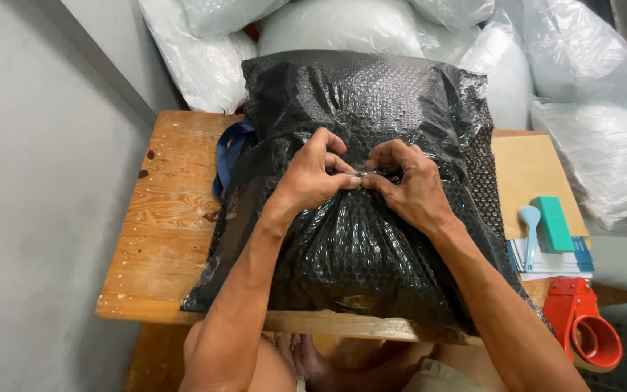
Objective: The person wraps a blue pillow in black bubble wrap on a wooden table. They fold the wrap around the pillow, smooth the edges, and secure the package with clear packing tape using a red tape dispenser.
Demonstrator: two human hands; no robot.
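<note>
A bulky package wrapped in black bubble wrap [371,239] covers most of the wooden table [165,218]. At its middle the left hand [313,178] and right hand [411,185] pinch a clear tape strip [361,172] between closed fingertips. Right of the package lie a tan envelope [527,170], green block [553,223] and red tape dispenser [582,323]; white bags [582,51] are piled behind it.

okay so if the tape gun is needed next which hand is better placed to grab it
Probably the right hand. The red tape dispenser sits at the table's right edge, on that arm's side, while the left hand would have to cross the black bubble-wrap parcel.
</note>
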